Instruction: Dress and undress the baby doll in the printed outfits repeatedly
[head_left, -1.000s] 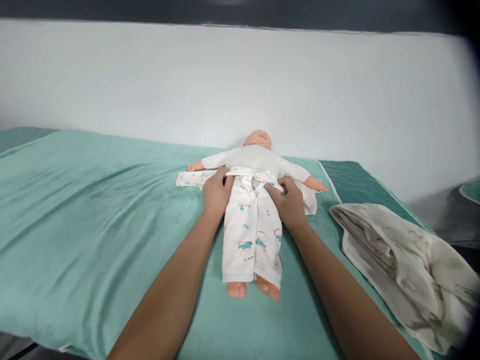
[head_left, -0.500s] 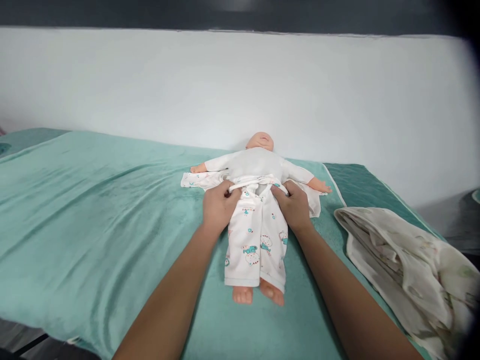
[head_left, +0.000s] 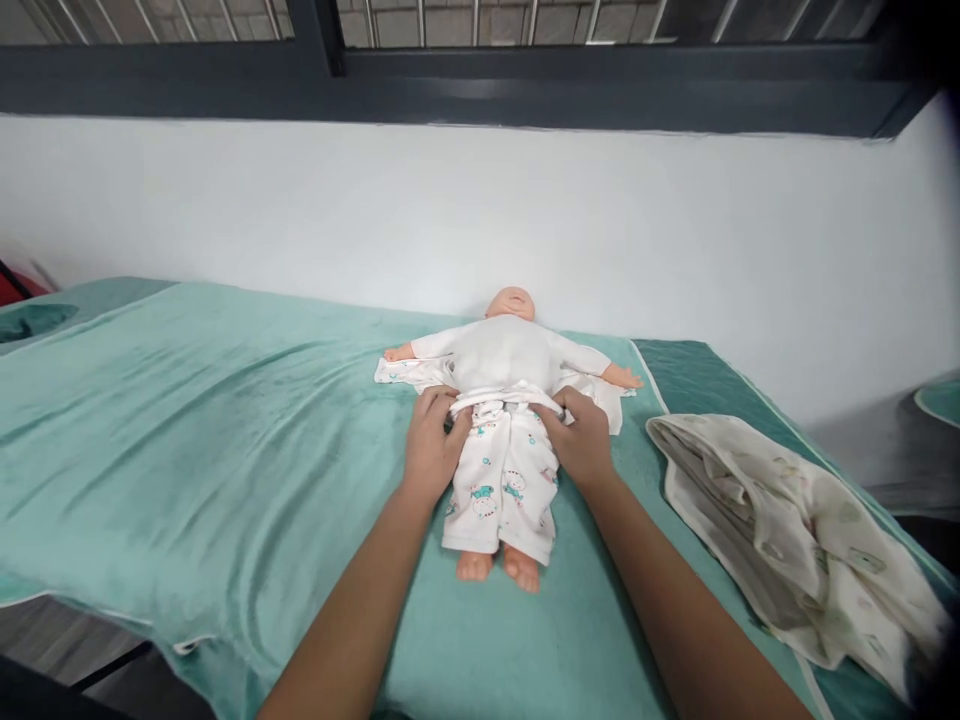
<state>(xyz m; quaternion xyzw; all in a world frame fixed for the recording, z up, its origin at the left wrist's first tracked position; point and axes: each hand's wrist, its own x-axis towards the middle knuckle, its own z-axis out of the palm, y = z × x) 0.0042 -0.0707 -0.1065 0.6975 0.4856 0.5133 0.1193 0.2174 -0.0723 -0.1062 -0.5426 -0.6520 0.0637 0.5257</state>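
A baby doll (head_left: 506, 352) lies on its back, arms spread wide, in a white long-sleeved top. Printed baby pants (head_left: 495, 480) cover its legs down to the ankles, and its bare feet point towards me. My left hand (head_left: 436, 440) is closed on the pants' waistband at the doll's left-hand side in view. Opposite it, my right hand (head_left: 581, 436) pinches the waistband too, thumb inward. Under the doll's back and arms a printed baby shirt (head_left: 611, 395) is spread out, partly hidden by the body.
A crumpled cream blanket (head_left: 787, 530) lies to the right on the bed. The green bed cover (head_left: 225, 450) extends under everything. Behind stands a white wall (head_left: 337, 220), with a dark window frame (head_left: 525, 95) and bars above it.
The waistband edge, held by both hands, looks flatter and closer around the doll's waist. The pant hems sit slightly higher on the legs. My view has tilted up, bringing the window bars in.
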